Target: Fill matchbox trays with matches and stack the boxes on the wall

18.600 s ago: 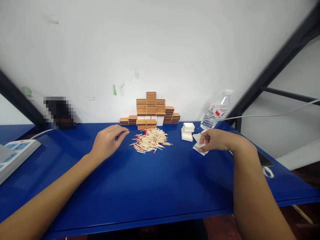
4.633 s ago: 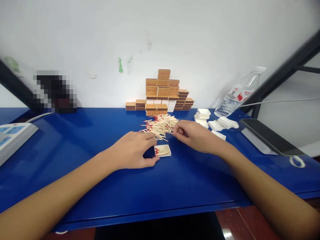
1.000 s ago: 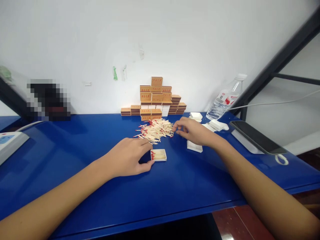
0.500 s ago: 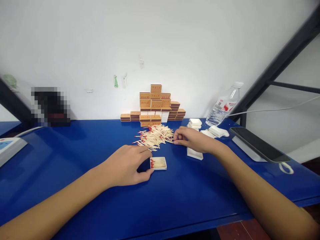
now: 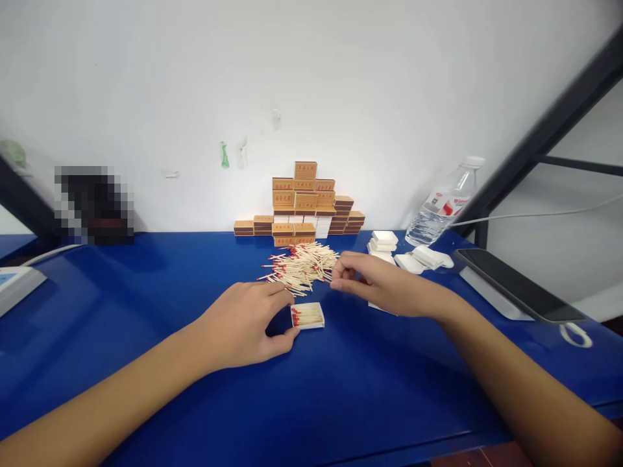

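A small white matchbox tray with red-tipped matches in it lies on the blue table. My left hand rests beside it, thumb and fingers closed on its left end. My right hand hovers just right of the loose pile of matches, fingertips pinched together; what they hold is too small to make out. Partly hidden under my right hand lies another white tray.
Stacked brown matchboxes stand against the white wall. Several white empty trays lie right of the pile, by a water bottle. A phone lies far right, a power strip far left.
My right hand has drawn back from the pile's right edge toward the filled tray, fingers still pinched. My left hand stays on the tray.
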Demonstrator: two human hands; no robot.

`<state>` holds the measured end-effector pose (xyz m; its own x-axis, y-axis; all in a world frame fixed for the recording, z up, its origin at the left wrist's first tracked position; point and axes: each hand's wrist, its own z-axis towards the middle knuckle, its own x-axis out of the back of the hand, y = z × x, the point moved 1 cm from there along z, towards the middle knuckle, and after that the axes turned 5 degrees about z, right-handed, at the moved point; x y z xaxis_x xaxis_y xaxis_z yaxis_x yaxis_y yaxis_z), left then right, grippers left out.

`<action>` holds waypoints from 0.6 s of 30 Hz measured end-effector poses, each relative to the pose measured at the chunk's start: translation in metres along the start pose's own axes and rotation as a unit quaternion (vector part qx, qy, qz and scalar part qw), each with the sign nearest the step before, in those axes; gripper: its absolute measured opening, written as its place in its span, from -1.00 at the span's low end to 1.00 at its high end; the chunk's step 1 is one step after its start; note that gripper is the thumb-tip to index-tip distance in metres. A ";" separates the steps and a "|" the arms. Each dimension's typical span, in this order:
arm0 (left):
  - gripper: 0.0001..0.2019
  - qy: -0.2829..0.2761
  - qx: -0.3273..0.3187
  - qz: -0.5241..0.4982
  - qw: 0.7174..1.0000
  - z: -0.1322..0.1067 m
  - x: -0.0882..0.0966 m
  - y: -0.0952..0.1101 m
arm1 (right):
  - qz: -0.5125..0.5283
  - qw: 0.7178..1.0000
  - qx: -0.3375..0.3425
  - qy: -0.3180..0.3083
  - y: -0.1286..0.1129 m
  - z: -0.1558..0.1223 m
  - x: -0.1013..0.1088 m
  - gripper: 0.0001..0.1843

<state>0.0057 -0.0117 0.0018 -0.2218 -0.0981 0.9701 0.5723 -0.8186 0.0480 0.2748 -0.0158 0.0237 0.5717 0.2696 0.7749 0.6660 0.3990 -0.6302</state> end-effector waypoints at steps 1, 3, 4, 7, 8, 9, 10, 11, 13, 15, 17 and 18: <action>-0.78 0.002 0.000 0.002 1.000 0.000 0.000 0.000 | 0.009 1.000 0.014 -0.005 -0.007 0.000 -0.006 -0.73; -0.79 0.002 0.000 0.004 1.000 0.000 0.000 0.001 | 0.004 0.999 0.036 -0.011 -0.018 0.001 -0.019 -0.78; -0.79 0.000 0.000 0.005 1.000 0.000 0.000 0.001 | -0.005 0.999 0.042 -0.011 -0.021 0.001 -0.024 -0.79; -0.81 -0.004 0.000 0.006 1.000 -0.001 0.001 0.002 | -0.012 0.998 0.053 -0.009 -0.027 0.001 -0.030 -0.82; -0.82 -0.004 -0.001 0.007 1.000 -0.002 0.001 0.002 | -0.008 0.998 0.057 -0.005 -0.027 0.001 -0.029 -0.82; -0.81 -0.002 -0.001 0.007 1.000 -0.002 0.001 0.003 | -0.003 0.998 0.061 0.003 -0.025 0.001 -0.026 -0.81; -0.81 0.000 -0.001 0.008 1.000 -0.002 0.001 0.003 | 0.000 0.998 0.062 0.015 -0.024 0.000 -0.021 -0.80; -0.81 0.002 -0.001 0.009 1.000 -0.002 0.001 0.003 | -0.002 0.998 0.061 0.031 -0.021 0.000 -0.016 -0.78; -0.80 0.008 -0.004 0.011 1.000 -0.002 0.000 0.002 | -0.030 0.996 0.049 0.073 -0.014 0.000 -0.005 -0.77; -0.79 0.015 -0.007 0.010 1.000 -0.002 0.000 0.002 | -0.088 0.990 0.023 0.109 -0.004 0.000 0.005 -0.78; -0.79 0.019 -0.007 0.007 1.000 -0.001 0.000 0.001 | -0.153 0.982 -0.019 0.114 0.008 0.001 0.012 -0.79; -0.80 0.019 -0.005 0.003 1.000 -0.001 0.000 0.001 | -0.176 0.978 -0.043 0.103 0.015 0.001 0.013 -0.80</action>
<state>0.0054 -0.0135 0.0017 -0.2483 -0.1240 0.9607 0.5653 -0.8239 0.0398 0.2919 -0.0051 0.0246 0.3789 -0.0566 0.9237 0.8716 0.3574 -0.3356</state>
